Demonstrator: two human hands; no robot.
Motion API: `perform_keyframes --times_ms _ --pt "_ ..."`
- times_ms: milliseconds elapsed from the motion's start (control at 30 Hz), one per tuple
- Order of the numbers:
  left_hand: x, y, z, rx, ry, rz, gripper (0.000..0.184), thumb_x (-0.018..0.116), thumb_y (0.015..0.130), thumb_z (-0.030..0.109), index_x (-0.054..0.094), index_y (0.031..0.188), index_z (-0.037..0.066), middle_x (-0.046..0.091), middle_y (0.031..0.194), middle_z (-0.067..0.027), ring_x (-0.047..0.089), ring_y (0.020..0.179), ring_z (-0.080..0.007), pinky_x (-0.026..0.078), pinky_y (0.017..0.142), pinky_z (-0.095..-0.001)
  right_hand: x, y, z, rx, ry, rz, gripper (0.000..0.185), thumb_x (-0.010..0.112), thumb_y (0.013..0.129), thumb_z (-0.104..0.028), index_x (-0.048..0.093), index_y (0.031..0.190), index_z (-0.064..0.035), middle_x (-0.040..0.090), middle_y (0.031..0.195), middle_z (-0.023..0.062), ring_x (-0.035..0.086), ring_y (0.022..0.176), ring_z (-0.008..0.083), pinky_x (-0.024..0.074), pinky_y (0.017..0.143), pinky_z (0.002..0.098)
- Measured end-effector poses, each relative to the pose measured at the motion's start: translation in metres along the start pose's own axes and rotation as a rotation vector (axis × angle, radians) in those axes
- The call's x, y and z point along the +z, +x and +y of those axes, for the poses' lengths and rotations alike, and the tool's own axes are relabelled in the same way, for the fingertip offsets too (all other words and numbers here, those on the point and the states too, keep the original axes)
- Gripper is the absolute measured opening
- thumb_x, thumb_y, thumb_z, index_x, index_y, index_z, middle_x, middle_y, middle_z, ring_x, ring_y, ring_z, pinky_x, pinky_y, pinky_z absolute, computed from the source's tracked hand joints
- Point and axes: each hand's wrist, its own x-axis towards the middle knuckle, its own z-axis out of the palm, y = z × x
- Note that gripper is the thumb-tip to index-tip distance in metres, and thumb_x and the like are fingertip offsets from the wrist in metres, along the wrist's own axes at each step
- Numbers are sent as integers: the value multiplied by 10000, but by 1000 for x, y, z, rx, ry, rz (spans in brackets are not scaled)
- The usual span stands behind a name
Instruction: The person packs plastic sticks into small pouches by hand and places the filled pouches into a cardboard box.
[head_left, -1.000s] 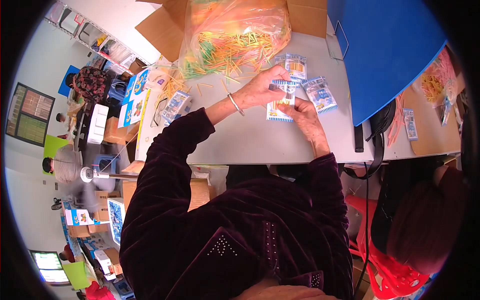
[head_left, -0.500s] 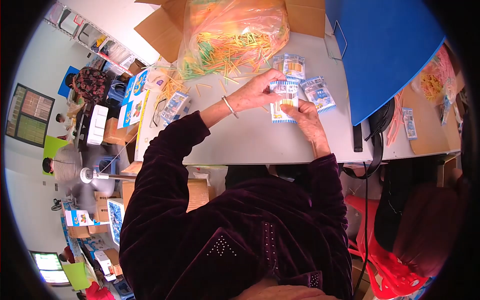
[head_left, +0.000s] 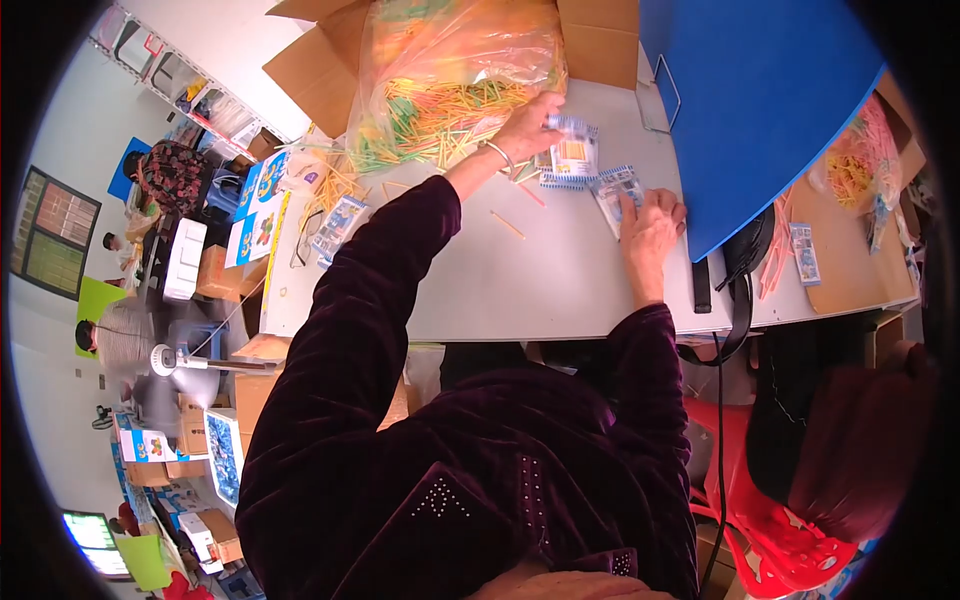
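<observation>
My left hand [head_left: 528, 128] is at the upper left corner of a small blue-and-white printed packet [head_left: 575, 152] with a clear window showing yellow sticks. Its fingers are closed at that corner, and the packet overlaps others beneath it. To the right, another blue-and-white packet [head_left: 613, 192] lies tilted on the table. My right hand [head_left: 652, 232] has its thumb and bent fingers on the right side of that packet, covering part of it. Behind my left hand, a big clear plastic bag [head_left: 470, 60] spills thin pink, yellow and green sticks [head_left: 455, 115] onto the table.
The bag sits in an open cardboard box [head_left: 605, 40]. A blue panel [head_left: 765, 100] with a wire handle stands at the right. Glasses [head_left: 305, 240] and another packet [head_left: 342, 225] lie at the left of the white table [head_left: 500, 290]. A red chair [head_left: 760, 510] is at lower right.
The packet held between both hands is now on the other packets. My left hand has moved up toward the bag, and my right hand has shifted right onto the tilted packet.
</observation>
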Motion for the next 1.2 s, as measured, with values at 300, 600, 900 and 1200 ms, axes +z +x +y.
perform_keyframes --times_ms 300,600,900,1200 --pt "12 -34 40 232 186 85 410 670 741 169 507 1088 25 509 1080 -150 503 1017 -289 427 856 -375 9 6 14 32 176 49 187 622 779 -209 637 854 -38 599 914 95 520 913 288 401 805 405" --pt "-5 -54 104 -259 -441 -302 386 641 831 252 560 1143 39 610 921 -24 545 765 -77 461 541 -217 -43 2 -28 -37 684 14 180 648 789 -112 617 928 -1 633 866 128 599 761 258 464 704 326" --pt "-21 -110 97 -5 -36 -175 158 611 809 94 625 926 -11 632 804 -101 599 727 -141 473 654 -270 -52 -23 -46 15 1021 -517 102 659 770 -59 636 826 23 559 642 32 440 574 75 360 518 239" --pt "-24 -154 85 119 129 -42 127 608 775 129 605 829 14 577 687 -128 562 677 -292 437 634 -368 -47 -45 -62 -123 989 -658 134 635 794 -83 616 832 44 551 613 131 484 526 161 389 506 287"
